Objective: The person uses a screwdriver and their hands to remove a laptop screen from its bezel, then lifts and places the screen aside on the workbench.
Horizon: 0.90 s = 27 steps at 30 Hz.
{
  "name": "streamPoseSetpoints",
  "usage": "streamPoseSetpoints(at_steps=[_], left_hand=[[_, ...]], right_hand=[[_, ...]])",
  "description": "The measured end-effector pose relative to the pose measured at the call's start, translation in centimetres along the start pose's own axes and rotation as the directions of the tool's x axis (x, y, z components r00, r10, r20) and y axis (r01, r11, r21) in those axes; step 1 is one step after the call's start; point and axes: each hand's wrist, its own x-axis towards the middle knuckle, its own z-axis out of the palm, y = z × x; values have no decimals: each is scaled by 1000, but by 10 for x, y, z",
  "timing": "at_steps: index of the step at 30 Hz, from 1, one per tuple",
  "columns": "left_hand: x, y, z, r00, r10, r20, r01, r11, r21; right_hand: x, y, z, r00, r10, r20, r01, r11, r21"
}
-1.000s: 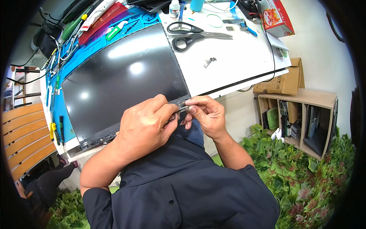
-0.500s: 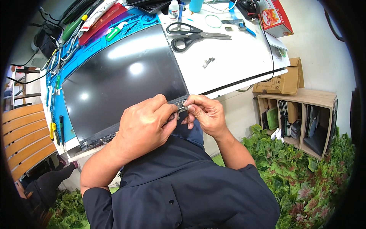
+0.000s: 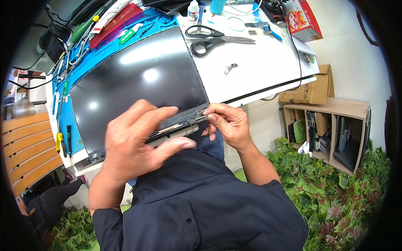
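At the screen panel's (image 3: 138, 88) near corner, right-hand fingers (image 3: 212, 112) pinched on its hinge bracket (image 3: 200, 113) (left hand (image 3: 138, 142) spread, blurred).

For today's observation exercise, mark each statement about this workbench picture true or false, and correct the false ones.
1. The right hand pinches the near right corner of the dark screen panel. True.
2. The scissors lie on top of the screen panel. False: they lie on the white table beyond it.
3. The left hand is open with fingers spread over the panel's near edge. True.
4. The screen panel rests on a red mat. False: the mat is blue.
5. A cardboard box sits on a wooden shelf to the right. True.
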Motion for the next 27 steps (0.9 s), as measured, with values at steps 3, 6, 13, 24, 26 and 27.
streamPoseSetpoints(at_steps=[3,6,13,24,26,27], left_hand=[[-12,0,-29,992,-67,-107,74,995,65],[-27,-7,-69,957,-64,-282,101,988,119],[-83,-85,-181,561,-242,-791,333,942,-52],[-89,-185,-210,621,-454,-639,620,783,46],[-82,-185,-212,623,-459,-634,656,748,103],[-81,-184,-214,619,-465,-633,678,724,131]], right_hand=[[2,-2,1,997,72,-36,-75,995,-63],[-3,-2,7,991,78,-108,-82,996,-34],[0,10,-5,999,18,-29,-18,1000,-20],[-2,7,-6,998,3,-70,-6,999,-39],[-1,7,-7,998,-4,-65,1,999,-41],[-1,8,-7,998,-3,-57,0,999,-40]])
